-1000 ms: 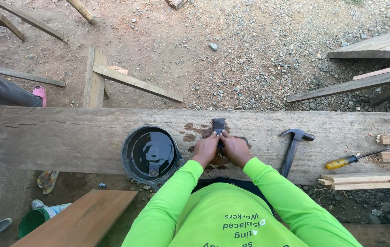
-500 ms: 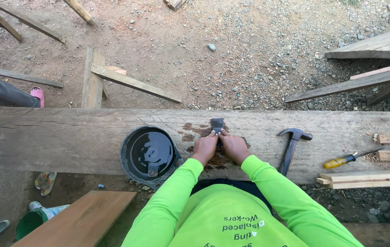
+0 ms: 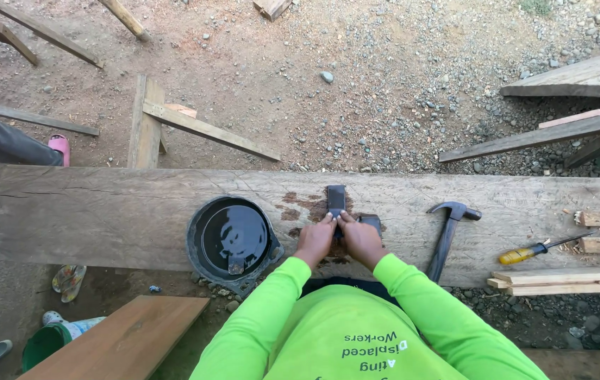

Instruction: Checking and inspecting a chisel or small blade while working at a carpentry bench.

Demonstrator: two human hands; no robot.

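A small dark rectangular block [image 3: 336, 200] lies flat on a wide wooden plank [image 3: 103, 214], near the plank's middle, on a patch of dark wet stains [image 3: 300, 204]. Both hands meet at the block's near end, at its 6 o'clock. The left hand [image 3: 315, 240] and the right hand [image 3: 360, 239] are side by side, fingers curled and fingertips pressed down together on something at the block's lower edge; what exactly sits under the fingertips cannot be made out. Both sleeves are bright green.

At 9 o'clock from the hands, just beside the left wrist, stands a round black tub of water [image 3: 232, 242] at the plank's near edge. At 3 o'clock a claw hammer [image 3: 448, 235] lies on the plank, head pointing away. Farther out at 3 o'clock lies a screwdriver [image 3: 538, 249] with a yellow handle, beside some short wood strips [image 3: 560, 280]. At 12 o'clock, beyond the plank, is gravelly ground [image 3: 384, 77] with loose boards [image 3: 205, 130].
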